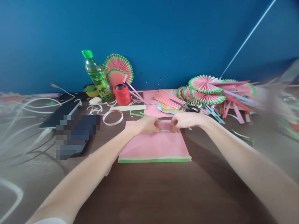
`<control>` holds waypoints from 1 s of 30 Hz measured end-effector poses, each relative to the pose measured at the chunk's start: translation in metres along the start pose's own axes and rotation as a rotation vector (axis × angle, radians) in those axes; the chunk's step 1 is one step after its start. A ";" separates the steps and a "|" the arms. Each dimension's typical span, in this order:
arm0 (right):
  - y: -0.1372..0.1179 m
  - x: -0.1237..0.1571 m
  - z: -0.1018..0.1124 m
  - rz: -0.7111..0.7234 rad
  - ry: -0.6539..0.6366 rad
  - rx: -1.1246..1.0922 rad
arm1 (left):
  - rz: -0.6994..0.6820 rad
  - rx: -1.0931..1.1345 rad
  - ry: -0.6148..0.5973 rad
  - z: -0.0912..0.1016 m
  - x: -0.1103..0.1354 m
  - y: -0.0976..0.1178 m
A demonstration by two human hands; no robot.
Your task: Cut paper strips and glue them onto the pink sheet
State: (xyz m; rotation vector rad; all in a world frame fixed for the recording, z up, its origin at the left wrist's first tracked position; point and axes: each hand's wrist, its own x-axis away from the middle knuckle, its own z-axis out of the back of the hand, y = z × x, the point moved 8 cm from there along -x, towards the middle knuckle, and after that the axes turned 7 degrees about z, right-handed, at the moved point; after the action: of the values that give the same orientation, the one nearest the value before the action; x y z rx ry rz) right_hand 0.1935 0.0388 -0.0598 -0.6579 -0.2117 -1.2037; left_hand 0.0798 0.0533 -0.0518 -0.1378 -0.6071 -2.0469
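A pink paper sheet (pixel 153 144) lies on the dark table, with a green and pale strip (pixel 155 160) along its near edge. At the sheet's far edge, my left hand (pixel 149 124) is closed in a pinch. Level with it, on the far right part of the sheet, my right hand (pixel 184 120) pinches too. A thin pale paper strip (pixel 165 130) shows between the two hands and seems to run into both pinches. My fingers cover its ends and part of the sheet's far edge.
Behind stand a green bottle (pixel 99 79), a red spool (pixel 121 94) and watermelon-pattern paper fans (pixel 205 90). Scissors (pixel 192 109) lie by pink paper sticks (pixel 169 99). A tape roll (pixel 112 118), a phone (pixel 80 133) and white cables (pixel 30 107) are to the left.
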 end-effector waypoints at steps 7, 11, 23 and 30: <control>-0.002 0.001 0.002 -0.027 0.011 -0.004 | -0.024 0.021 -0.019 0.000 -0.001 -0.001; -0.003 0.004 0.002 -0.029 0.010 -0.005 | -0.049 0.043 -0.017 0.000 -0.001 -0.001; -0.002 0.004 -0.001 0.070 -0.045 -0.071 | -0.059 0.031 -0.006 0.000 -0.002 0.000; -0.004 0.007 -0.002 0.089 -0.052 -0.090 | -0.095 0.044 -0.040 0.002 0.001 -0.001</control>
State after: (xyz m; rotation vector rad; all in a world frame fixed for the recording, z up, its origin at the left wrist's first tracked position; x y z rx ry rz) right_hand 0.1922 0.0313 -0.0561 -0.7698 -0.1709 -1.1167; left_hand 0.0787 0.0538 -0.0504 -0.1258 -0.6945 -2.1252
